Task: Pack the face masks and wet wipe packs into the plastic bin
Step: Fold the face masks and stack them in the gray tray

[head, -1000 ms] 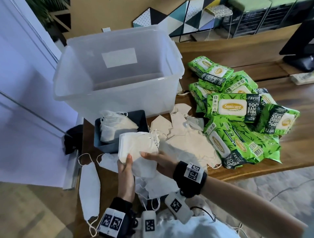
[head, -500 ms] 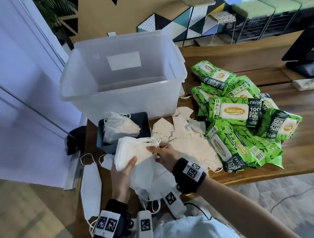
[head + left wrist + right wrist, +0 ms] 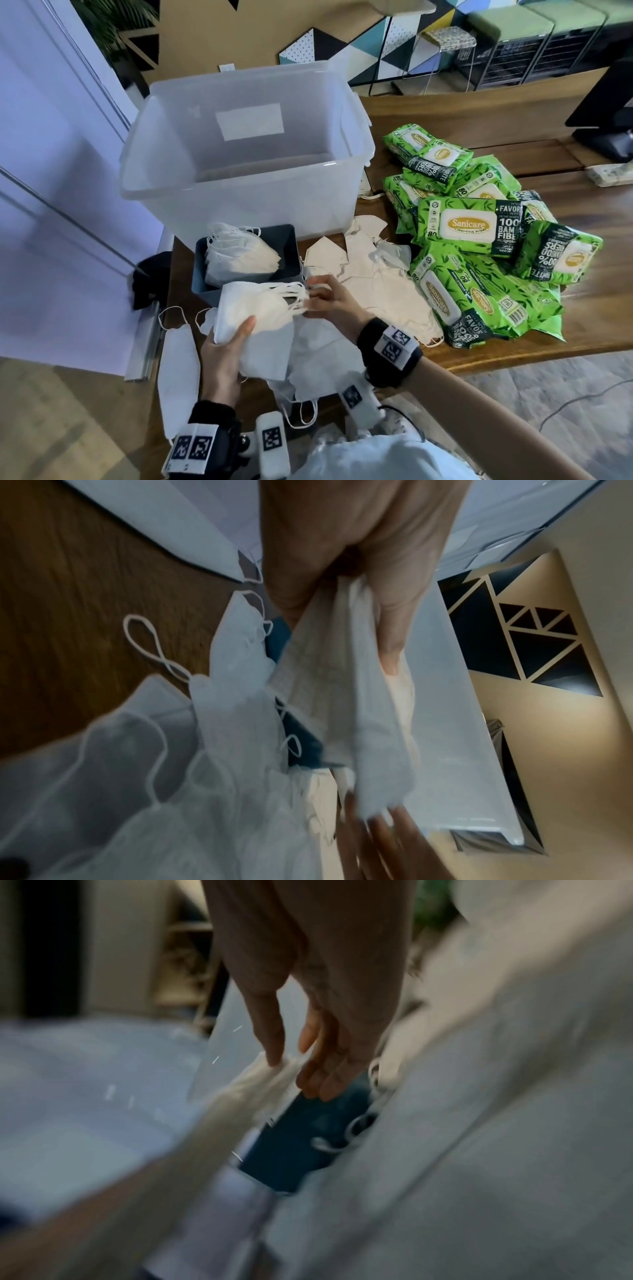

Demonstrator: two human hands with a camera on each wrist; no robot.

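Note:
My left hand (image 3: pixel 228 346) grips a stack of white face masks (image 3: pixel 253 310) from below, thumb on top, just in front of a dark blue box (image 3: pixel 289 240) that holds more masks. The wrist view shows the same stack of masks (image 3: pixel 363 723) clamped between thumb and fingers of my left hand (image 3: pixel 349 593). My right hand (image 3: pixel 325 299) pinches the ear loops at the stack's right end; its fingertips (image 3: pixel 274 1056) touch the stack's edge. Loose masks (image 3: pixel 376 284) lie on the table. Green wet wipe packs (image 3: pixel 472 226) are piled at the right. The clear plastic bin (image 3: pixel 359 137) stands behind, empty.
One white mask (image 3: pixel 178 373) lies at the table's left edge, more under my hands. A white wall panel runs along the left. A dark monitor base (image 3: pixel 606 137) and a power strip (image 3: pixel 613 173) sit at the far right on the wooden table (image 3: pixel 445 116).
The mask stack has tilted flatter and shifted left toward the blue box. My right hand slid from the stack's underside up to its right end at the ear loops.

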